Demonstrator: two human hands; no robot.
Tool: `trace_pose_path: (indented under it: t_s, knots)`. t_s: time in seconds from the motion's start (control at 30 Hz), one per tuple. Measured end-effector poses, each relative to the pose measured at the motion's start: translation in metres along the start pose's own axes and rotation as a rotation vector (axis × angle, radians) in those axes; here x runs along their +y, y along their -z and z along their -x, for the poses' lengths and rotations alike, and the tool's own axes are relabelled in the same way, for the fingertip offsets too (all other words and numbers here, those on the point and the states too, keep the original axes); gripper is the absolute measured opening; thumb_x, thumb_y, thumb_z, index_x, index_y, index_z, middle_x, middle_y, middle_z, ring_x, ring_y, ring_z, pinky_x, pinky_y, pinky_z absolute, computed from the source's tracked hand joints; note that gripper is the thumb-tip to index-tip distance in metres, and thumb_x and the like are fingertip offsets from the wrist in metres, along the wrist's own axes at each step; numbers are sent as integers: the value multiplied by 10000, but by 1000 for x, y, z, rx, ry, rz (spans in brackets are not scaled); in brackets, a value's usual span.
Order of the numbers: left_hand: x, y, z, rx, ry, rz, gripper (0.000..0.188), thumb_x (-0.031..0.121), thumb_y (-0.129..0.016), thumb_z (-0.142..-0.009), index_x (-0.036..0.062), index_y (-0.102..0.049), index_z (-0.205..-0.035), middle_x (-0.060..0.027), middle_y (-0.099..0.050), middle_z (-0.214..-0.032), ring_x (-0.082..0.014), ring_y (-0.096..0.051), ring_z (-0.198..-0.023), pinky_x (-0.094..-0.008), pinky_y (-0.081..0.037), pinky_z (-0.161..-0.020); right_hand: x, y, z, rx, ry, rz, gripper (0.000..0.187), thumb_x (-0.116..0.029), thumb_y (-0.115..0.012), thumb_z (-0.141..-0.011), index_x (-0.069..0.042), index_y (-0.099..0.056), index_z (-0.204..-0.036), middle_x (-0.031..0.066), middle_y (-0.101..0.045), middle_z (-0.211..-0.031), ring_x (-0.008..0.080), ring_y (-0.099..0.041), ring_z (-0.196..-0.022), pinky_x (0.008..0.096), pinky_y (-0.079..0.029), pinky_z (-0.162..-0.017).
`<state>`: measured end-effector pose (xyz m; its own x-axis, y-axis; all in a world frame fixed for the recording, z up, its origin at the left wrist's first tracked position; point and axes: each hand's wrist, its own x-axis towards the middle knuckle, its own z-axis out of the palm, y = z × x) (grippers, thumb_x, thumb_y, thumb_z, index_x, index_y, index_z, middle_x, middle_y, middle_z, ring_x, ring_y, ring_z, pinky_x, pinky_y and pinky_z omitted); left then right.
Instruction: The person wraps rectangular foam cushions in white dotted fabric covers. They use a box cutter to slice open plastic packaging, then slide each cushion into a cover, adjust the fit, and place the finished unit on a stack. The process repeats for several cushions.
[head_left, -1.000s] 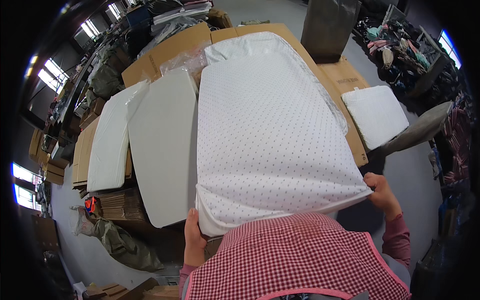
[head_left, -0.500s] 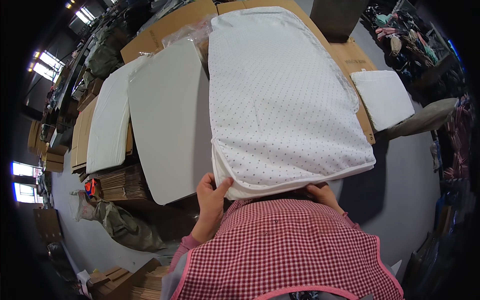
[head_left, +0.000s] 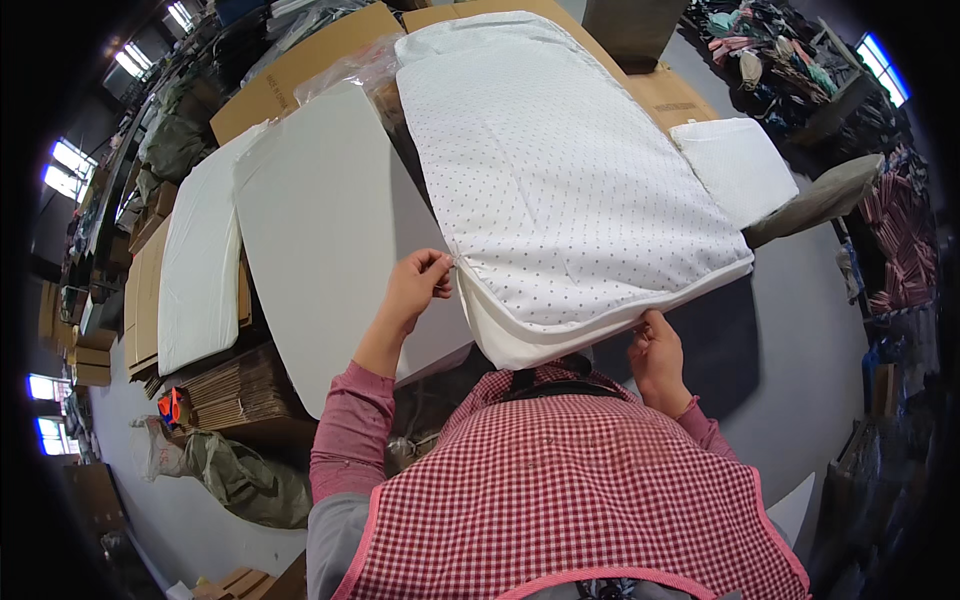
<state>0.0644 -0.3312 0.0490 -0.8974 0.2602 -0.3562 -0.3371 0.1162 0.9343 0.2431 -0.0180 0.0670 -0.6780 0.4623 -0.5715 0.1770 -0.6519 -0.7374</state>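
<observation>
A white mattress cover with small grey dots (head_left: 570,190) lies in front of me, round a thick, flat pad. Its near edge shows a plain white side band (head_left: 500,335) below the dotted top. My left hand (head_left: 413,288) is closed in a pinch at the cover's left edge; whatever small part lies between the fingertips is too small to make out. My right hand (head_left: 656,362) grips the near edge right of the middle, thumb up against the rim and the other fingers partly hidden.
To the left lie a plain grey-white board (head_left: 320,220) and a white padded piece (head_left: 200,260) over stacked cardboard (head_left: 240,385). Clear plastic film (head_left: 360,65) sits at the back. A smaller white pad (head_left: 735,170) is at the right. A green sack (head_left: 245,475) rests on the floor.
My left hand has moved from the near left corner up along the left edge. My right hand has come out further from under the near edge. The cover has turned slightly.
</observation>
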Motion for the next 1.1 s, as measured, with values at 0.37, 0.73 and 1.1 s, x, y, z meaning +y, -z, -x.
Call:
trace_pose_path:
  t_s: [0.37,0.73,1.1]
  knots:
    - [26,38,22,-95,-158,-411,166,155,-607,-952,2,-605,-889,20,-543,-651,-74,-515,-578,-241,-448,-554,-7,-15,8,-115,46,141,136,-106,-731,-850,-33,-618,-871,0,-588,-730,69,-499,-539,212,-428,-499]
    - [54,-20,151,-299,-97,-572,126,115,-678,-882,-1,-684,-833,-29,-685,-725,-64,-621,-652,-244,-502,-595,12,-47,19,-181,72,227,150,-97,-639,-867,36,-669,-804,89,-638,-664,90,-470,-481,240,-329,-438]
    - [-37,-50,83,-107,145,552,537,393,-545,-954,31,-466,-1344,-91,-636,-1150,-204,-628,-975,-328,-491,-750,-7,-48,42,-517,-150,700,257,-201,-697,-890,11,-716,-1034,85,-730,-873,102,-650,-664,222,-503,-600]
